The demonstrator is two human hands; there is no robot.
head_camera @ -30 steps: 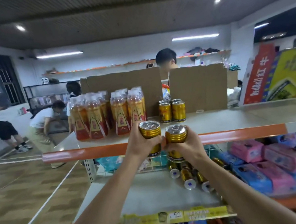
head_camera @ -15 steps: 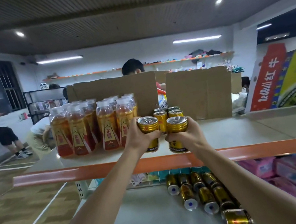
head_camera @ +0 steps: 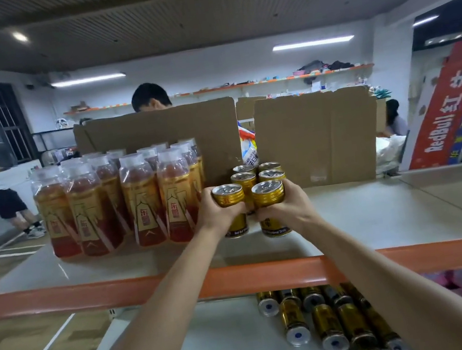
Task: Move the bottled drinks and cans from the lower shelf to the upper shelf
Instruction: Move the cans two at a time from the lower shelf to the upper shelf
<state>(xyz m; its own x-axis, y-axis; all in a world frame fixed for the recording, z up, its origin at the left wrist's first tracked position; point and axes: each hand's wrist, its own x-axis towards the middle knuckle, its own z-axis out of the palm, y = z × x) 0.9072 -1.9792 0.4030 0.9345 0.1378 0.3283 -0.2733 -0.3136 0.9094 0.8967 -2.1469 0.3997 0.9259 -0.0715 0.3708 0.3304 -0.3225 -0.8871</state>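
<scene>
My left hand (head_camera: 218,216) wraps one gold can (head_camera: 229,202); my right hand (head_camera: 285,208) wraps a second can (head_camera: 270,199). Both are upright and side by side, I judge so that they land as a pair extending the rows.

Landmark: the four standing cans (head_camera: 257,175) on the upper shelf (head_camera: 381,211). My two are just in front of them; I cannot tell if their bases touch the shelf. The bottled drinks (head_camera: 113,202) stand left of them. Below them, on the lower shelf (head_camera: 235,340), more cans (head_camera: 325,320) lie on their sides.

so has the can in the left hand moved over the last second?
Yes: the can went from the orange shelf edge inward, up to the standing cans.
</scene>
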